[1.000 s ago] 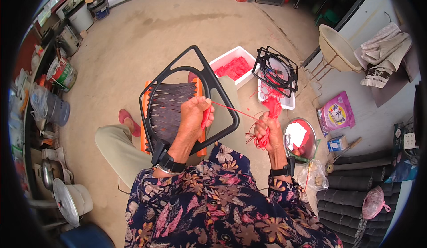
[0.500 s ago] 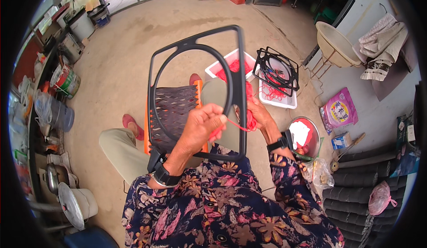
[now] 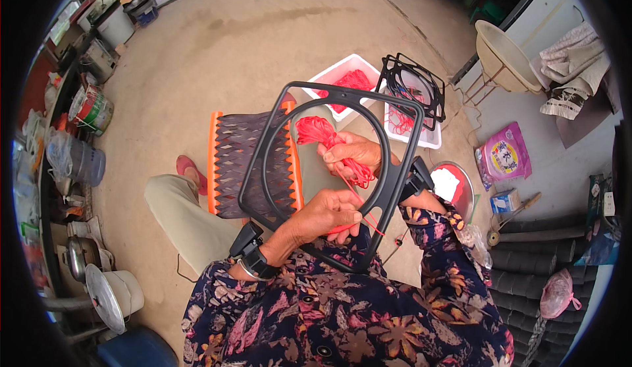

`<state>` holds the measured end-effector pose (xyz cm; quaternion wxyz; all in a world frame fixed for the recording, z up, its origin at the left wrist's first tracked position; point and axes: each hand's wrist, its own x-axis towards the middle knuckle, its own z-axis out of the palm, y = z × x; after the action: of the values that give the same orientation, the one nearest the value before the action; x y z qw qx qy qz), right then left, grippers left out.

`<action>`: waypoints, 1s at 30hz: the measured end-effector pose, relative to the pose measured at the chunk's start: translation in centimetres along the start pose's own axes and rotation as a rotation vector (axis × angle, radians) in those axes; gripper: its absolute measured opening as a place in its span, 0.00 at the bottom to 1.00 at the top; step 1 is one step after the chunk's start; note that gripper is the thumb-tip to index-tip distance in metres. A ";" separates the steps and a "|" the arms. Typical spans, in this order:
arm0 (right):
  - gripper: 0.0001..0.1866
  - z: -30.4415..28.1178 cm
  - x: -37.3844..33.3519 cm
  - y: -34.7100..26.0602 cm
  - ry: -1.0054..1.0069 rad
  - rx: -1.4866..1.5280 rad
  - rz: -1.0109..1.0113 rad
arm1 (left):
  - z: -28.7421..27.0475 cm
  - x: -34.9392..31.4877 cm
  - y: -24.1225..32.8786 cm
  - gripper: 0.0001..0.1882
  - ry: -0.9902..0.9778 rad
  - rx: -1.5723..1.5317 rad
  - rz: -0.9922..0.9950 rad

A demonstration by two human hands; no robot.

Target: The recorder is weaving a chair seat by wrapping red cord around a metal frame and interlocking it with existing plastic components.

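Observation:
My left hand (image 3: 329, 217) is closed on the lower part of a black frame (image 3: 395, 169), a rounded square with a large ring inside it. A strand of red cord runs by its fingers. My right hand (image 3: 355, 153) grips a looped bundle of red cord (image 3: 315, 131), seen through the ring's opening. From the bundle a strand stretches down toward my left hand. The frame is tilted above my lap, and its lower ring is partly hidden behind my left hand.
An orange-edged seat of woven dark straps (image 3: 253, 163) stands ahead of my lap, left of centre. Beyond the frame are a white tray of red cord (image 3: 322, 80) and another white tray (image 3: 431, 140) with more black frames (image 3: 431, 84). A bowl (image 3: 469, 206) sits at right.
The frame has tipped and shifted right and nearer to me. My right hand has moved with the cord bundle from beside the frame to within the ring's outline. My left hand has lowered.

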<state>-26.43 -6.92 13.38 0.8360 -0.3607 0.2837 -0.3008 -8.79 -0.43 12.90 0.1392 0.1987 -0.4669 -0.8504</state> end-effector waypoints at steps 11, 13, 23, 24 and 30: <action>0.11 -1.9 -1.7 2.7 0.424 -0.062 -0.210 | -1.1 -0.4 -1.0 0.20 0.063 -0.172 -0.066; 0.19 -5.6 -3.5 4.0 0.478 0.026 -0.226 | -0.6 -0.5 -0.7 0.18 0.082 -0.131 -0.051; 0.11 -11.5 -12.5 7.9 0.925 0.560 -0.564 | -4.2 -1.0 -4.0 0.18 0.548 0.024 0.032; 0.10 -10.9 -13.0 7.9 0.950 0.536 -0.624 | -3.9 -0.8 -4.3 0.18 0.606 0.035 0.085; 0.06 -2.7 -11.0 4.1 0.698 0.338 -0.674 | -4.0 -0.8 -5.6 0.16 0.752 0.411 0.327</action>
<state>-34.29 2.00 11.52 0.5948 -0.1701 0.3613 -0.6977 -6.49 -0.11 6.35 0.3890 0.4408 -0.5683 -0.5756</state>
